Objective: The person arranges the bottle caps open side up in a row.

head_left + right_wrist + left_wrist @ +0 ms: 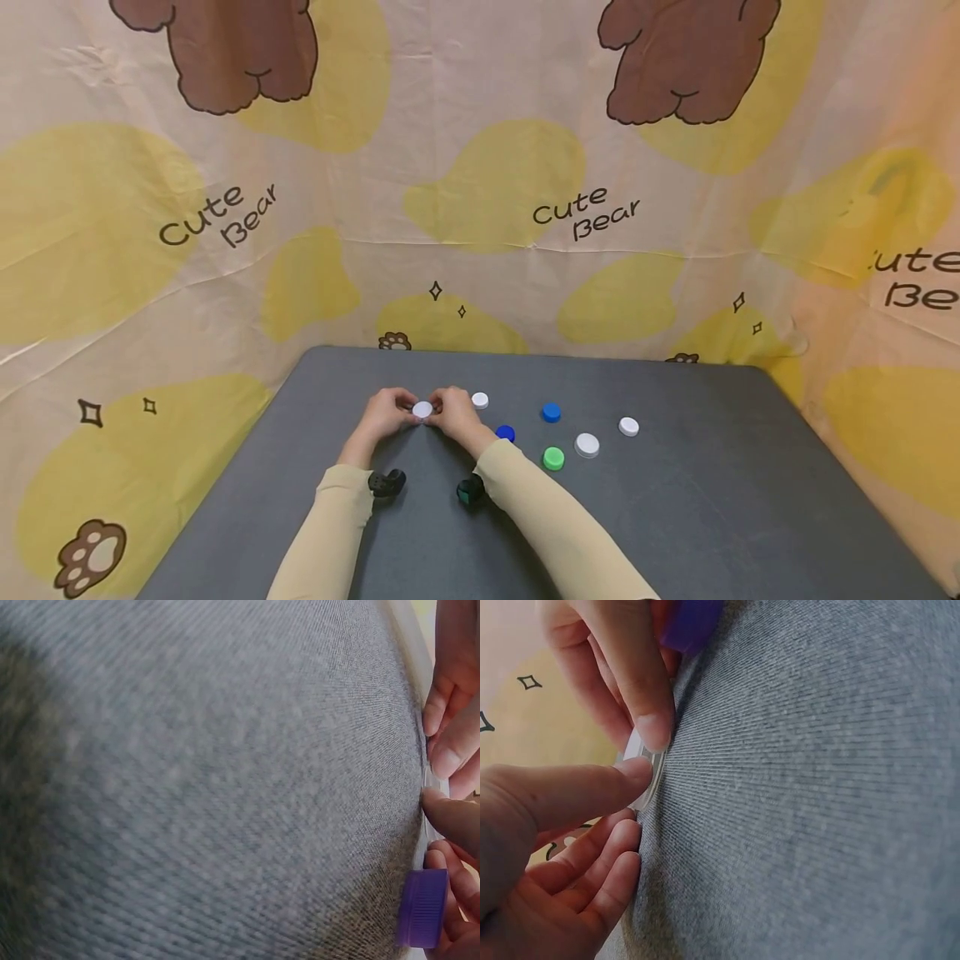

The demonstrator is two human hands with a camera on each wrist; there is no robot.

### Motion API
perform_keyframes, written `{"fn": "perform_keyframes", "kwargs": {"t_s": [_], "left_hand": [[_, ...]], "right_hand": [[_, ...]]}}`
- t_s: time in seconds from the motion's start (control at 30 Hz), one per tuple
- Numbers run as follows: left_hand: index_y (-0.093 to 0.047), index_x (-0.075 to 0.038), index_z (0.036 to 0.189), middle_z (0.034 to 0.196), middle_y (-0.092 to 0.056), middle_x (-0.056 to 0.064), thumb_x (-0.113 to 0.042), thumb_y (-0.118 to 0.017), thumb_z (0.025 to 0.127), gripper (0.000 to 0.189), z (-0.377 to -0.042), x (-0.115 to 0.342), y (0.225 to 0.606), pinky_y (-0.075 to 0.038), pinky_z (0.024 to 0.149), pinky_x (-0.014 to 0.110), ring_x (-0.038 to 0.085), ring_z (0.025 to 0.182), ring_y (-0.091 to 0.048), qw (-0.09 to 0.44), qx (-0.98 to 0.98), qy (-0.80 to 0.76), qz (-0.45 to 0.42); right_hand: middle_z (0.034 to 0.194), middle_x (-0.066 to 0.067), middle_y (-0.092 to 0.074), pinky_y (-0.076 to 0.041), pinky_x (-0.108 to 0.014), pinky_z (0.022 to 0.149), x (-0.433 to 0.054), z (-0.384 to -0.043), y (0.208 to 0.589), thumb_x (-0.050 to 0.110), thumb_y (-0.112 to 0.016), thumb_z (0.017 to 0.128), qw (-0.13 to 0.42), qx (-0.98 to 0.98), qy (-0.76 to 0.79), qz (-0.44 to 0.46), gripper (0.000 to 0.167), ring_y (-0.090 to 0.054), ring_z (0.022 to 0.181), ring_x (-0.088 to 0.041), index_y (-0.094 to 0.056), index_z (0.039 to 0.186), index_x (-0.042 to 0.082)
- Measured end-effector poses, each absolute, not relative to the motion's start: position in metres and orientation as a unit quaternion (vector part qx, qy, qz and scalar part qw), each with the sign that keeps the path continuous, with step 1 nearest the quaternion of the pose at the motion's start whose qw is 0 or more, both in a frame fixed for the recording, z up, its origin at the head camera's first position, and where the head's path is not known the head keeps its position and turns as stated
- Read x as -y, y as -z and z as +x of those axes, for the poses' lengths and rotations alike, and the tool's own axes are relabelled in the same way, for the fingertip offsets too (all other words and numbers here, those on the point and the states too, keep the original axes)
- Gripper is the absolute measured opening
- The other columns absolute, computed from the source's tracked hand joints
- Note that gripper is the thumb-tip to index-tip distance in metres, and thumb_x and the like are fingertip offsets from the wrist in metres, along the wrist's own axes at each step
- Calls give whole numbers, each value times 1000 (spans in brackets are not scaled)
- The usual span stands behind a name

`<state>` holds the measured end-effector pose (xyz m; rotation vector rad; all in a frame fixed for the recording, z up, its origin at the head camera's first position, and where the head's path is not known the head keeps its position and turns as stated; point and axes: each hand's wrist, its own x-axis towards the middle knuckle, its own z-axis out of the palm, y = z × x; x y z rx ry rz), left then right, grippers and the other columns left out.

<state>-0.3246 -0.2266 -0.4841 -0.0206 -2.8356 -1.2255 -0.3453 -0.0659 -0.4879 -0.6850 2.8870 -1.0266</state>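
Note:
A round white bottle cap (422, 409) sits between my two hands on the grey table, toward the left. My left hand (384, 414) pinches its left edge; my right hand (456, 414) grips the opposite edge. In the left wrist view the cap (649, 784) is seen side-on, close against the ribbed grey surface, with both thumbs at its near rim. Fingers hide much of it there. A violet-blue ridged cap (422, 909) stands right beside my right hand's fingers in the right wrist view.
Right of the hands lie a small white cap (480, 401), a dark blue cap (506, 433) near the right wrist, a blue cap (551, 412), a green cap (553, 458), a larger white cap (587, 445) and another white cap (628, 427). A printed curtain (480, 275) hangs behind the table.

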Motion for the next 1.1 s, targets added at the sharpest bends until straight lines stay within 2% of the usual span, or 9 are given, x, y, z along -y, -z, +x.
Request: {"fn": "perform_keyframes", "kwargs": {"t_s": [0.47,0.73,1.1], "left_hand": [[-67,0,97,90,-69,11,-5,-80,73,28,-319,227,480,-52,74,35,19,81,-65,39,909,415,-16],[-66,1,100,94,-69,15,-6,-80,73,30,-312,233,470,-54,73,33,22,85,-68,51,889,452,-42],[-66,-1,102,98,-69,14,-9,-79,76,30,-296,233,460,-54,73,34,22,88,-68,40,878,474,-57]], "right_hand": [[88,-4,-60,-47,-19,70,67,-340,483,18,-79,78,-13,-916,329,-229,28,-57,82,-13,-69,101,5],[88,-8,-59,-49,-17,70,65,-335,473,12,-80,75,-50,-896,359,-255,28,-62,83,-17,-70,99,3],[95,-11,-61,-51,-18,71,56,-321,463,11,-77,79,-32,-880,394,-264,27,-65,88,-20,-68,102,2]]}}
